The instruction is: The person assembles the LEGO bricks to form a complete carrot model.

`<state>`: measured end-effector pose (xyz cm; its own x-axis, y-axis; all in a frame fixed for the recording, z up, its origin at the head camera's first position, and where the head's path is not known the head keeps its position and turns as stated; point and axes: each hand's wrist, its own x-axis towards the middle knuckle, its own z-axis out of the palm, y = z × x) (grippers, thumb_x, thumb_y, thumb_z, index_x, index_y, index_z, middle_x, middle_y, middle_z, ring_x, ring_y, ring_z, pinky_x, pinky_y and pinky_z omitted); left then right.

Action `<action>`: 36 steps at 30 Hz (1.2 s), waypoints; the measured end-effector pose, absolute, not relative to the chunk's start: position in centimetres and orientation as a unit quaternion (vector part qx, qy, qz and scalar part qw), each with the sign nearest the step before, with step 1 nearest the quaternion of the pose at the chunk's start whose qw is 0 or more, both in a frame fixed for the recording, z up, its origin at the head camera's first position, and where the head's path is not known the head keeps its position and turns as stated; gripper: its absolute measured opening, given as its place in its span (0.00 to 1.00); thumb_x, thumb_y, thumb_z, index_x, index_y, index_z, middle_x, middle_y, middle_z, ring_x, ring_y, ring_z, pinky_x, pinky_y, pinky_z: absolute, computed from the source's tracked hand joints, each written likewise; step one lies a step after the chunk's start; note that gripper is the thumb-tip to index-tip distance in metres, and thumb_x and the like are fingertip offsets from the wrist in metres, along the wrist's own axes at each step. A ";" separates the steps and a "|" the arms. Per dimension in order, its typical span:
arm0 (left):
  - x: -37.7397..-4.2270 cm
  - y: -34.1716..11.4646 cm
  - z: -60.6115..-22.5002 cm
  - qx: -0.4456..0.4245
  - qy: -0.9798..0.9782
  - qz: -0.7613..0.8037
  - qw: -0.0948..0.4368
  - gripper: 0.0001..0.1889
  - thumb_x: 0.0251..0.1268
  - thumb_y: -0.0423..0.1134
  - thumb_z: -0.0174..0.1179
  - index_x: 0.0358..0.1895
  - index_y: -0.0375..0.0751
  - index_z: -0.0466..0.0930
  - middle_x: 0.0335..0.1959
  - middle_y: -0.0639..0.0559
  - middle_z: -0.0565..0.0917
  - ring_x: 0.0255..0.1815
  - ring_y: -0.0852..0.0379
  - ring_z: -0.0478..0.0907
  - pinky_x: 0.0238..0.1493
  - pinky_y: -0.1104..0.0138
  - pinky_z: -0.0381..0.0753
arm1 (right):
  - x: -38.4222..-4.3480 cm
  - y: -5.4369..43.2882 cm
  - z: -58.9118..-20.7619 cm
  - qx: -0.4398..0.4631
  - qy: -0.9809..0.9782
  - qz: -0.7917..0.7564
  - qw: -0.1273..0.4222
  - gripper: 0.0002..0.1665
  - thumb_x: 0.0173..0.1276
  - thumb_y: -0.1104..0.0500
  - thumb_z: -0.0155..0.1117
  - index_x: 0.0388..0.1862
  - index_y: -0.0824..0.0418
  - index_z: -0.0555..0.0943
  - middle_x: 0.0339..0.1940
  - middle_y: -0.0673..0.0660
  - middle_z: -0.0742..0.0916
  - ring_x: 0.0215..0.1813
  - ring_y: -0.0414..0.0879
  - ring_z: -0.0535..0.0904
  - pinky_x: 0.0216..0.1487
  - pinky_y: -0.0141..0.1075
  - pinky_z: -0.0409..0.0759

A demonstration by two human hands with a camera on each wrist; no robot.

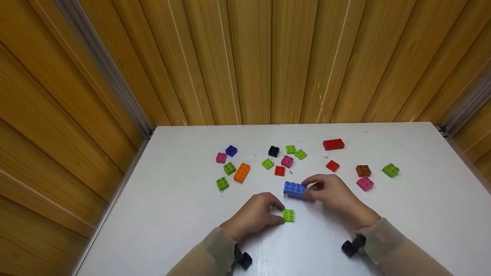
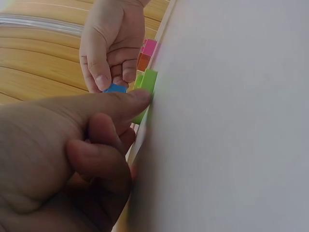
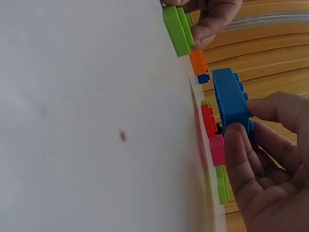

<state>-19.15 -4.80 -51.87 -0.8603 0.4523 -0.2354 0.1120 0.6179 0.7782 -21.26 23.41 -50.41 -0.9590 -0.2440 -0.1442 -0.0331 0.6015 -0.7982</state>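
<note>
Between thumb and fingers, my left hand (image 1: 257, 214) pinches a light green building brick (image 1: 288, 215) with studs up, at the near middle of the table. Just beyond it, my right hand (image 1: 330, 191) grips the right end of a longer blue brick (image 1: 294, 189). That blue brick (image 3: 231, 96) is held up off the tabletop in the right wrist view, its studs facing away from the near side. In the left wrist view, my left thumb covers part of the green brick (image 2: 151, 79), and only a bit of the blue one shows. The two bricks are apart.
Behind the hands on the white table (image 1: 161, 214) lie loose bricks: an orange one (image 1: 242, 173), a black one (image 1: 274, 151), a long red one (image 1: 333, 144), a brown one (image 1: 363, 170) and several green and pink ones. Wood-patterned panels (image 1: 268, 61) rise beyond the table's far edge.
</note>
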 end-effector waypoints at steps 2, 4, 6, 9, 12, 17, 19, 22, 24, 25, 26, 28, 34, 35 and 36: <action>-19.1 -4.8 -51.9 0.156 0.874 0.408 0.212 0.13 0.66 0.40 0.84 0.52 0.53 0.96 0.49 0.62 0.90 0.59 0.60 0.85 0.81 0.50 0.81 | -21.1 23.4 -50.2 -0.083 0.886 -0.439 0.122 0.19 0.77 0.51 0.79 0.63 0.53 0.92 0.57 0.54 0.94 0.54 0.49 0.85 0.57 0.34 0.84; -19.1 -4.8 -51.8 0.152 0.874 0.410 0.213 0.13 0.65 0.39 0.84 0.52 0.53 0.96 0.49 0.62 0.90 0.58 0.60 0.85 0.81 0.50 0.81 | -20.9 23.4 -50.1 -0.089 0.884 -0.441 0.125 0.18 0.77 0.52 0.79 0.62 0.53 0.92 0.56 0.53 0.94 0.53 0.48 0.85 0.56 0.32 0.84; -19.2 -4.8 -51.7 0.150 0.874 0.411 0.213 0.13 0.65 0.39 0.84 0.51 0.52 0.96 0.49 0.62 0.90 0.58 0.60 0.84 0.81 0.51 0.81 | -20.7 23.3 -49.9 -0.099 0.881 -0.445 0.127 0.17 0.76 0.53 0.79 0.61 0.53 0.93 0.56 0.54 0.94 0.53 0.48 0.85 0.55 0.29 0.84; -19.1 -4.7 -51.7 0.149 0.872 0.415 0.215 0.14 0.64 0.39 0.85 0.51 0.53 0.96 0.49 0.62 0.90 0.57 0.61 0.84 0.81 0.51 0.80 | -20.1 23.3 -49.7 -0.114 0.874 -0.455 0.129 0.16 0.76 0.54 0.79 0.59 0.56 0.93 0.55 0.55 0.94 0.52 0.47 0.85 0.54 0.27 0.84; -19.1 -4.6 -51.8 0.149 0.870 0.417 0.216 0.14 0.64 0.39 0.85 0.51 0.53 0.96 0.49 0.62 0.90 0.57 0.61 0.84 0.81 0.50 0.80 | -19.4 23.5 -49.5 -0.129 0.866 -0.465 0.129 0.16 0.75 0.56 0.79 0.58 0.58 0.92 0.55 0.57 0.94 0.50 0.46 0.86 0.54 0.26 0.85; -19.0 -4.8 -52.0 0.156 0.874 0.412 0.206 0.15 0.65 0.40 0.85 0.52 0.53 0.95 0.49 0.63 0.90 0.57 0.61 0.85 0.78 0.51 0.83 | -18.1 24.0 -49.7 -0.149 0.854 -0.478 0.138 0.17 0.73 0.58 0.80 0.57 0.61 0.92 0.53 0.59 0.94 0.48 0.44 0.87 0.51 0.27 0.86; -19.1 -4.9 -52.1 0.158 0.874 0.411 0.204 0.15 0.65 0.40 0.85 0.52 0.53 0.95 0.49 0.62 0.90 0.58 0.60 0.85 0.78 0.51 0.83 | -17.8 24.1 -49.8 -0.155 0.852 -0.479 0.143 0.17 0.72 0.59 0.80 0.58 0.62 0.92 0.53 0.59 0.94 0.47 0.42 0.87 0.50 0.27 0.86; -19.2 -5.1 -52.1 0.156 0.874 0.412 0.204 0.15 0.65 0.40 0.85 0.53 0.53 0.95 0.49 0.62 0.90 0.58 0.60 0.85 0.78 0.51 0.83 | -17.6 24.0 -49.9 -0.170 0.849 -0.479 0.144 0.18 0.72 0.59 0.80 0.59 0.62 0.92 0.55 0.61 0.94 0.47 0.40 0.87 0.50 0.27 0.86; -19.3 -5.1 -52.0 0.154 0.874 0.413 0.202 0.15 0.65 0.40 0.85 0.53 0.52 0.95 0.49 0.62 0.90 0.57 0.60 0.84 0.77 0.52 0.83 | -17.6 23.8 -49.9 -0.182 0.848 -0.476 0.143 0.18 0.73 0.59 0.80 0.60 0.61 0.92 0.57 0.61 0.94 0.48 0.40 0.87 0.51 0.27 0.86; -19.3 -5.1 -52.0 0.152 0.875 0.413 0.201 0.15 0.65 0.40 0.85 0.52 0.51 0.95 0.49 0.61 0.90 0.56 0.60 0.84 0.77 0.52 0.84 | -17.7 23.6 -49.9 -0.186 0.848 -0.475 0.145 0.19 0.73 0.59 0.80 0.60 0.61 0.92 0.57 0.61 0.94 0.48 0.40 0.87 0.52 0.27 0.86; -19.3 -5.0 -52.0 0.152 0.875 0.413 0.200 0.15 0.64 0.40 0.85 0.52 0.51 0.95 0.48 0.62 0.90 0.55 0.60 0.84 0.76 0.52 0.84 | -17.7 23.5 -49.9 -0.190 0.848 -0.474 0.146 0.19 0.73 0.59 0.80 0.61 0.60 0.92 0.57 0.60 0.94 0.49 0.40 0.87 0.52 0.26 0.86; -19.2 -4.8 -51.9 0.151 0.876 0.414 0.199 0.15 0.64 0.40 0.85 0.52 0.50 0.95 0.47 0.61 0.89 0.53 0.61 0.83 0.75 0.54 0.85 | -17.6 23.2 -49.8 -0.195 0.848 -0.470 0.149 0.19 0.73 0.59 0.80 0.61 0.60 0.93 0.58 0.60 0.94 0.49 0.40 0.86 0.53 0.26 0.85; -19.1 -4.7 -51.9 0.155 0.876 0.416 0.191 0.17 0.62 0.38 0.86 0.53 0.44 0.94 0.46 0.59 0.89 0.49 0.60 0.82 0.69 0.57 0.86 | -17.9 22.3 -49.9 -0.203 0.850 -0.462 0.150 0.19 0.72 0.59 0.80 0.60 0.58 0.93 0.57 0.59 0.94 0.50 0.43 0.85 0.52 0.26 0.85; -19.1 -4.7 -51.9 0.155 0.877 0.415 0.189 0.18 0.62 0.38 0.86 0.53 0.43 0.94 0.46 0.59 0.89 0.48 0.60 0.82 0.69 0.58 0.86 | -18.0 22.2 -50.0 -0.205 0.851 -0.461 0.150 0.18 0.72 0.59 0.80 0.60 0.58 0.94 0.57 0.58 0.93 0.50 0.43 0.85 0.52 0.26 0.85; -19.1 -4.7 -51.9 0.154 0.877 0.414 0.188 0.18 0.62 0.38 0.86 0.53 0.43 0.94 0.46 0.58 0.89 0.48 0.59 0.82 0.68 0.58 0.86 | -18.1 22.1 -50.1 -0.207 0.851 -0.458 0.150 0.18 0.72 0.59 0.81 0.60 0.58 0.94 0.57 0.58 0.93 0.50 0.43 0.85 0.53 0.26 0.85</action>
<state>-19.11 -4.69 -51.95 -0.8817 0.4264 -0.2018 0.1151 0.6093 0.7845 -18.07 22.08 -50.07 -0.8695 -0.4896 -0.0658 -0.2147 0.4946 -0.8422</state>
